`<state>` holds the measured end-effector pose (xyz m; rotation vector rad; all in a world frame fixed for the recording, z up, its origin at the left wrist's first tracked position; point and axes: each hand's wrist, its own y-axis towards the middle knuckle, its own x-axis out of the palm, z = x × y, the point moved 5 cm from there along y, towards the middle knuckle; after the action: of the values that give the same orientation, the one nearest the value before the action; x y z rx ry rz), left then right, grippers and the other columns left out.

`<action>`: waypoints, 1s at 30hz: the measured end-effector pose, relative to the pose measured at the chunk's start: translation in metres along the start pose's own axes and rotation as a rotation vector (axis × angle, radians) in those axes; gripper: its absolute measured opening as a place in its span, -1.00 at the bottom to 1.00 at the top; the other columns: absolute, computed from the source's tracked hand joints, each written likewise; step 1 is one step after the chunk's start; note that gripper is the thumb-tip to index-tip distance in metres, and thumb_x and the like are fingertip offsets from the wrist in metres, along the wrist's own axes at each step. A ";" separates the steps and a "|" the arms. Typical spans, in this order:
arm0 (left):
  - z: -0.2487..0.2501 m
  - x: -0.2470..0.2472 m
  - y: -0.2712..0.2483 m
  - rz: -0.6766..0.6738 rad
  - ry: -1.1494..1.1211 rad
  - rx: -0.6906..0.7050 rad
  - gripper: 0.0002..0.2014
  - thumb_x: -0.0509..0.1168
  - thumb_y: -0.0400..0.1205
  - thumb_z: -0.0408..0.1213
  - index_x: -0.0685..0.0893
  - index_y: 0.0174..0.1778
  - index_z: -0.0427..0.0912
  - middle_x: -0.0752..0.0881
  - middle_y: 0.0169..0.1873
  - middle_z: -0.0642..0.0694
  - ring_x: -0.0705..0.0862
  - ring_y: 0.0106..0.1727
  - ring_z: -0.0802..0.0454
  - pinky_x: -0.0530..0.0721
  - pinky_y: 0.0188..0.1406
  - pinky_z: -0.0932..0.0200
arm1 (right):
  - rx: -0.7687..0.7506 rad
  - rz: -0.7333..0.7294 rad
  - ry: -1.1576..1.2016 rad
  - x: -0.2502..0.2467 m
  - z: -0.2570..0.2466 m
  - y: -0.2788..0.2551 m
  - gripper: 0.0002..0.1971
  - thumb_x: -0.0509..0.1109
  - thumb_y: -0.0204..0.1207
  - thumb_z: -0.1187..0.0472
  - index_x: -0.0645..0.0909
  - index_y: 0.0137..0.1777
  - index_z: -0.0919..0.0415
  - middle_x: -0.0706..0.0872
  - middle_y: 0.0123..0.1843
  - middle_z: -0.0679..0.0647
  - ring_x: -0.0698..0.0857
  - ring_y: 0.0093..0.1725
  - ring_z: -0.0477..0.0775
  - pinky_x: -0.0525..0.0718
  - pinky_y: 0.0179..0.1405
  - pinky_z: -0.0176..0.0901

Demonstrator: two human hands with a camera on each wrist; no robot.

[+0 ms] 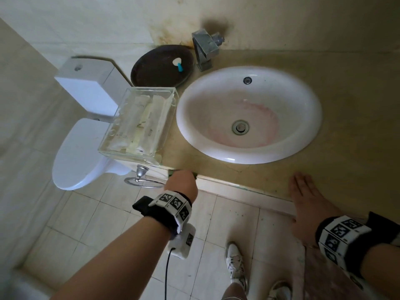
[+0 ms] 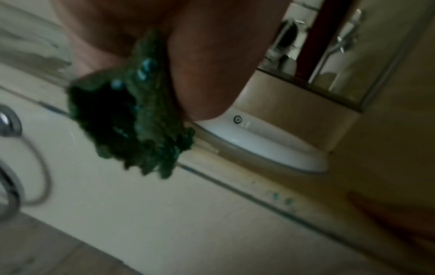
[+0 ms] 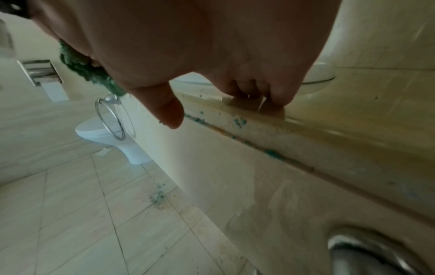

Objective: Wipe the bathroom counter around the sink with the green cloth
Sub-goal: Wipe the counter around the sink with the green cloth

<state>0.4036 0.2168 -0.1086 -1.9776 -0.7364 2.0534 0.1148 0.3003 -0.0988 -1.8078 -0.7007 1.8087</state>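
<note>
- Two hands were at the front edge of the beige stone bathroom counter (image 1: 346, 105): the left hand (image 1: 181, 184) was clenched on the dark green, nubbly cloth (image 2: 132, 119), bunched in its fist against the edge, in front of the clear glass tray (image 1: 138, 124).
- The right hand (image 1: 303, 198) lay flat on the counter with straight fingers, holding nothing, well apart from the left and in front of the white oval ceramic sink (image 1: 249, 113).
- The cloth looked soft, light and limp; wadded up, it would likely wipe best spread under a flat palm.
- Green crumbs (image 3: 240, 121) clung to the counter's front lip, so the cloth probably sheds.
- The glass tray, just beside the sink, looked fragile; wiping near it called for care.
</note>
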 end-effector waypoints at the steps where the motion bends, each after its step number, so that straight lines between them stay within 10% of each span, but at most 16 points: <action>1: 0.006 -0.005 -0.006 -0.005 -0.060 0.035 -0.81 0.20 0.60 -0.37 0.71 -0.01 -0.29 0.75 0.03 -0.25 0.72 0.07 -0.18 0.65 -0.04 0.08 | -0.005 0.007 0.017 -0.002 0.000 0.000 -0.04 0.16 0.53 -0.05 -0.45 0.62 0.33 -0.39 0.68 0.20 -0.29 0.68 0.20 -0.15 0.67 -0.02; 11: 0.118 -0.046 -0.076 -0.261 -0.807 0.489 -0.50 0.12 0.45 -0.61 0.78 0.11 -0.08 0.80 -0.15 -0.16 0.77 -0.30 -0.03 0.72 -0.49 0.17 | -0.207 0.242 0.546 -0.055 -0.022 -0.003 -0.24 0.37 0.48 -0.05 0.11 0.63 -0.02 0.21 0.66 -0.07 0.30 0.61 0.01 0.38 0.54 -0.04; 15: 0.153 -0.066 -0.081 -0.225 -0.848 0.646 -0.53 0.18 0.45 -0.61 0.79 0.07 -0.06 0.81 -0.15 -0.15 0.78 -0.21 -0.09 0.80 -0.32 0.06 | -0.085 0.347 0.739 -0.082 0.004 -0.013 -0.61 0.41 0.43 0.08 0.56 0.28 -0.09 0.74 0.14 -0.01 0.71 0.14 0.08 0.66 0.12 -0.09; 18: 0.183 -0.066 -0.077 -0.206 -0.771 0.695 -0.67 0.25 0.53 -0.50 0.76 0.10 -0.10 0.82 -0.13 -0.17 0.79 -0.21 -0.06 0.82 -0.21 0.04 | 0.038 0.362 0.594 -0.094 0.038 -0.019 -0.97 0.37 0.46 0.05 0.61 -0.12 -0.10 0.70 -0.18 -0.01 0.68 -0.10 0.11 0.56 -0.16 -0.15; 23: 0.229 -0.054 -0.072 -0.189 -0.582 0.787 -0.81 0.30 0.61 -0.27 0.78 0.05 -0.12 0.80 -0.06 -0.11 0.75 -0.06 -0.04 0.75 -0.03 0.10 | 0.218 0.333 0.535 -0.087 0.087 -0.033 -0.86 0.33 0.50 0.06 0.57 -0.24 0.07 0.58 -0.34 0.01 0.59 -0.25 0.13 0.40 -0.41 -0.17; 30: 0.259 -0.033 -0.067 -0.328 -0.312 0.785 -0.45 0.48 0.45 0.06 0.60 0.32 -0.07 0.70 0.14 -0.01 0.68 0.10 -0.02 0.67 0.15 0.05 | 0.227 0.233 0.565 -0.073 0.105 -0.013 -0.79 0.31 0.51 -0.03 0.58 -0.23 0.09 0.66 -0.22 0.10 0.63 -0.17 0.17 0.56 -0.20 -0.10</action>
<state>0.1409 0.2032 -0.0527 -1.0541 -0.2047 2.0192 0.0103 0.2596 -0.0361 -2.1578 -0.0690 1.3267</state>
